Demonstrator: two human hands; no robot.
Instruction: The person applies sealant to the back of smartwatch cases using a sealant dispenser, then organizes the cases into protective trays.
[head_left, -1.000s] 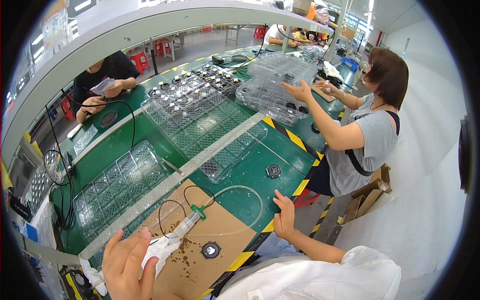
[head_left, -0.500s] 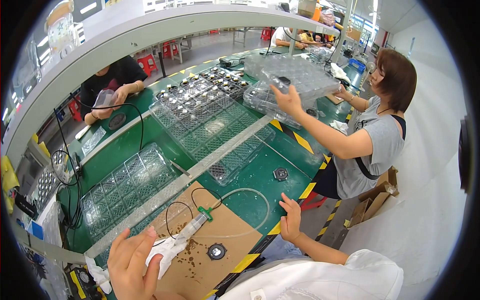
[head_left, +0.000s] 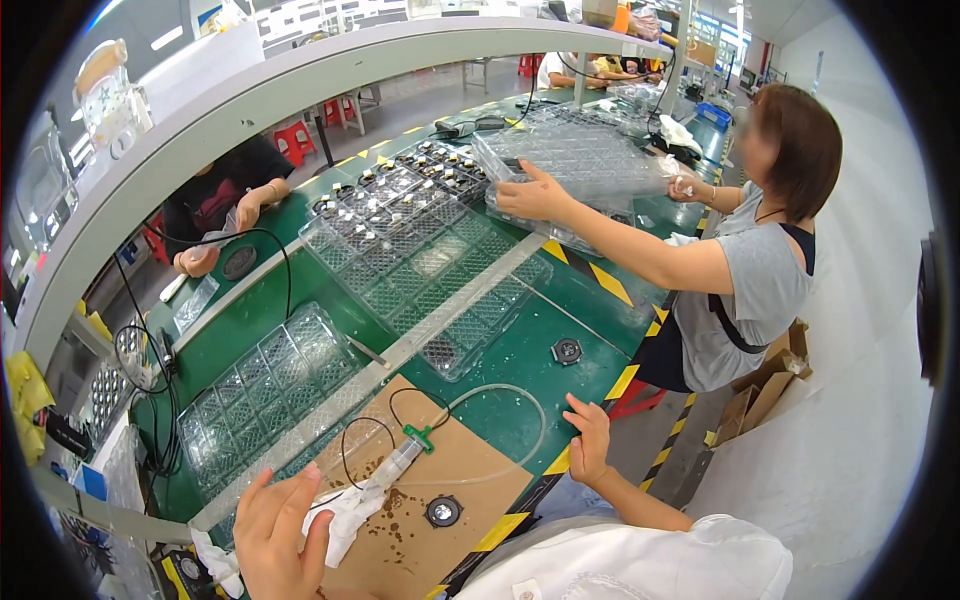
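My left hand (head_left: pixel 278 535) is raised at the lower left with its fingers apart, holding nothing, beside a crumpled white tissue (head_left: pixel 347 522). A clear syringe barrel (head_left: pixel 400 458) with a green winged fitting (head_left: pixel 418 437) lies partly on that tissue, and a clear tube (head_left: pixel 545 425) loops to its right. Under them is a brown cardboard sheet (head_left: pixel 478 455) with dark wet spots, which also bears a round black part (head_left: pixel 443 511) with a pale centre. Over the table's striped edge, my right hand (head_left: pixel 590 440) is empty, fingers spread. Beyond it sits a similar black part (head_left: pixel 566 351).
Clear compartment trays (head_left: pixel 270 385) lie across the green table (head_left: pixel 490 410), some filled with small dark parts (head_left: pixel 400 185). A co-worker at the right handles a stack of clear trays (head_left: pixel 585 165). Another person's hands (head_left: pixel 200 260) work across the table. A metal strip (head_left: pixel 450 300) crosses the tabletop.
The co-worker at the right has lowered the lifted clear trays onto the stack. The person across has shifted their hands. My hands stay much the same, while my view has moved slightly.
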